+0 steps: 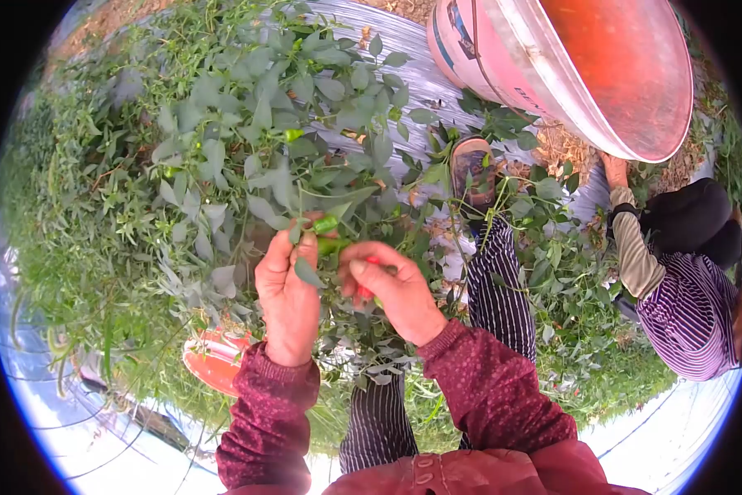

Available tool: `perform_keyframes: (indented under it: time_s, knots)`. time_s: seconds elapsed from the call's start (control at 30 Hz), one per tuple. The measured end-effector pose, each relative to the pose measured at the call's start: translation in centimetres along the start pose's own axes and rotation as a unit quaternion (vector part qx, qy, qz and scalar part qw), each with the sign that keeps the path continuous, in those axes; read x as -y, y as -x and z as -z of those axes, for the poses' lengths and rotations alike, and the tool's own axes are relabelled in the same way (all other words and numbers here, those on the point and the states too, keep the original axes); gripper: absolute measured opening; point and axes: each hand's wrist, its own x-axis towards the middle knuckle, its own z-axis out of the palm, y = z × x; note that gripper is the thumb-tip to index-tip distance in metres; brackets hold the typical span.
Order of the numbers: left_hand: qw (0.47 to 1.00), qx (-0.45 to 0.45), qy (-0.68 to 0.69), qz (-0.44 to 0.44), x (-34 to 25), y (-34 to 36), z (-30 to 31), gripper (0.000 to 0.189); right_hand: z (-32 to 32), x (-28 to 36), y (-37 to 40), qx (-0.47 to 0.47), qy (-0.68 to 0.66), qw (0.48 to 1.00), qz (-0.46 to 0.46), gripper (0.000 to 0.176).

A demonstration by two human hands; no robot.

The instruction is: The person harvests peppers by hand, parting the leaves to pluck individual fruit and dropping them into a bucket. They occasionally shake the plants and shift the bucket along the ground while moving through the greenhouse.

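My left hand (290, 289) pinches a leafy stem of a pepper plant (247, 140) between thumb and fingertips. Just right of those fingertips hang green peppers (326, 223), close to both hands. My right hand (400, 290) is curled around a red pepper (371, 279), partly hidden by the fingers. A leaf (308, 273) covers part of my left thumb.
A large pink bucket (511, 74) with a wire handle stands at the upper right. An orange-red container (207, 363) sits among plants at lower left. A co-worker in a striped top (688, 318) crouches at right, one hand near the bucket. Silvery sheeting (387, 41) covers the ground.
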Motion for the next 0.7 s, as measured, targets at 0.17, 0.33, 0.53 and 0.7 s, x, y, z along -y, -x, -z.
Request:
perform_keyframes:
  time_s: [0.17,0.33,0.53,0.7]
  knots:
    - [0.997,-0.021,0.059,0.043,0.0,0.8,-0.6,0.023,0.2,-0.6,-0.6,-0.134,0.014,0.99,0.037,0.016]
    - [0.999,0.047,0.007,0.019,-1.2,1.0,-1.4,0.023,0.0,-0.1,0.0,-0.038,0.081,0.993,0.077,0.022]
    - [0.962,0.168,-0.185,-0.111,-1.3,1.2,-1.9,0.021,0.8,2.2,1.3,0.072,0.061,0.989,-0.111,0.029]
    - [0.901,0.192,-0.347,-0.179,-1.5,0.8,-1.6,0.018,1.9,1.4,1.8,0.057,0.09,0.991,-0.084,0.027]
